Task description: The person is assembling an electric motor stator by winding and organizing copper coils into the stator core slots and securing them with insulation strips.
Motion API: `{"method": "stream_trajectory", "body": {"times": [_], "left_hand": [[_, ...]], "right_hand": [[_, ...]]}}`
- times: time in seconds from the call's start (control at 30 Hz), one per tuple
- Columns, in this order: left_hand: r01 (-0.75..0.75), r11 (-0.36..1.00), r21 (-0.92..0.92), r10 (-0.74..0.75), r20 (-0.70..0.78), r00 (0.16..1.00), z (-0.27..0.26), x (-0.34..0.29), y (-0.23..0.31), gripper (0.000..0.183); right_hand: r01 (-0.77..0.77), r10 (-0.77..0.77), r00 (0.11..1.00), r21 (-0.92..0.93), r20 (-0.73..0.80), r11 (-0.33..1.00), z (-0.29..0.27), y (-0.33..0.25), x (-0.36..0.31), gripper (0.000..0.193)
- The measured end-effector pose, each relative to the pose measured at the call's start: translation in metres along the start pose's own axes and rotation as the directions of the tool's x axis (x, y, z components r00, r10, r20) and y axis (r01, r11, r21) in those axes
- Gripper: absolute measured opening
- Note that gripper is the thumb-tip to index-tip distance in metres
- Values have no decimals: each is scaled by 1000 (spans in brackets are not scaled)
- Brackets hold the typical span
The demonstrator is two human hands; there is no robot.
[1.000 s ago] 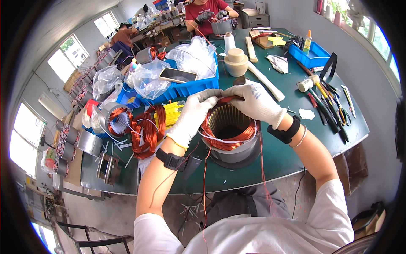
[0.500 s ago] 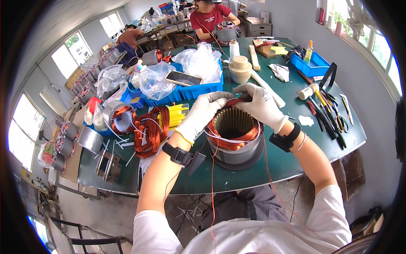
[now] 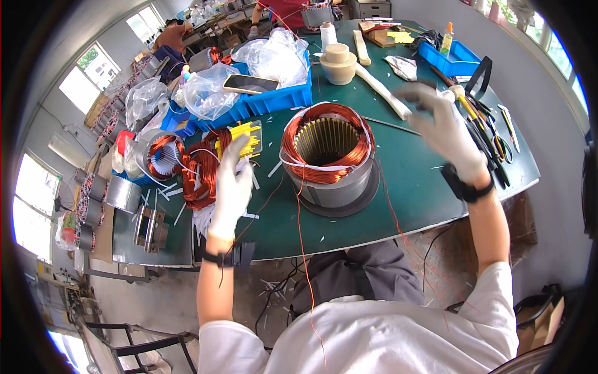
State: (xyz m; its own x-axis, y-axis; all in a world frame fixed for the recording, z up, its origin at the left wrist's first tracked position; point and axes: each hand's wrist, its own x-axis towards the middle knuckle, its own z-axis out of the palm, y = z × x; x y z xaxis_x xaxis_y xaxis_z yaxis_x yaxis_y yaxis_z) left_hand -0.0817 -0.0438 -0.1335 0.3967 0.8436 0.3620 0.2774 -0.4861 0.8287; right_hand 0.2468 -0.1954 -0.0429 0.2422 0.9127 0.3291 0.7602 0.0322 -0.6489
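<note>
In the middle of the green table stands a grey motor stator (image 3: 336, 190) with copper windings (image 3: 349, 163) round its top and yellowish slot liners inside. White sleeving lies round the coils, and thin red lead wires (image 3: 303, 237) trail over the table edge. Both hands wear pale gloves and are apart from the stator. To its left, my left hand (image 3: 232, 194) is open with fingers stretched out, beside loose copper coils (image 3: 200, 177) and yellow strips (image 3: 248, 138). Raised at the right near a white-headed mallet (image 3: 458, 93), my right hand (image 3: 447, 131) is blurred at the fingers, which look spread and hold nothing visible.
Blue bins (image 3: 283, 96) with plastic bags and a phone (image 3: 250, 83) stand behind the coils. A beige stepped block (image 3: 339, 67) and a pale stick (image 3: 381, 92) lie beyond the stator. Pliers and scissors (image 3: 502, 148) lie at right. A co-worker in red (image 3: 280, 14) is across the table.
Both hands have let go of the windings' far rim and moved apart, left hand toward the loose coils, right hand toward the tools. The view has shifted.
</note>
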Motion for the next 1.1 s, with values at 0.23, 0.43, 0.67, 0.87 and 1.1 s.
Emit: {"method": "stream_trajectory", "body": {"times": [0.23,0.43,0.67,0.87,1.1], "left_hand": [[-685,597,418,611,316,726,-1,18,18,75],[-793,406,453,592,531,606,8,43,41,81],[-843,441,309,717,443,538,26,26,47,60],[-764,641,76,653,470,594,49,23,50,51],[-760,650,-4,712,353,607,56,13,53,20]], "right_hand": [[610,-606,792,-141,72,780,59,-12,-41,66],[330,-329,942,368,-67,869,33,10,-16,34],[281,-332,708,183,623,942,33,-13,-63,24],[508,-498,854,31,-151,861,67,3,-47,19],[567,-563,823,40,-83,823,68,15,-30,21]]}}
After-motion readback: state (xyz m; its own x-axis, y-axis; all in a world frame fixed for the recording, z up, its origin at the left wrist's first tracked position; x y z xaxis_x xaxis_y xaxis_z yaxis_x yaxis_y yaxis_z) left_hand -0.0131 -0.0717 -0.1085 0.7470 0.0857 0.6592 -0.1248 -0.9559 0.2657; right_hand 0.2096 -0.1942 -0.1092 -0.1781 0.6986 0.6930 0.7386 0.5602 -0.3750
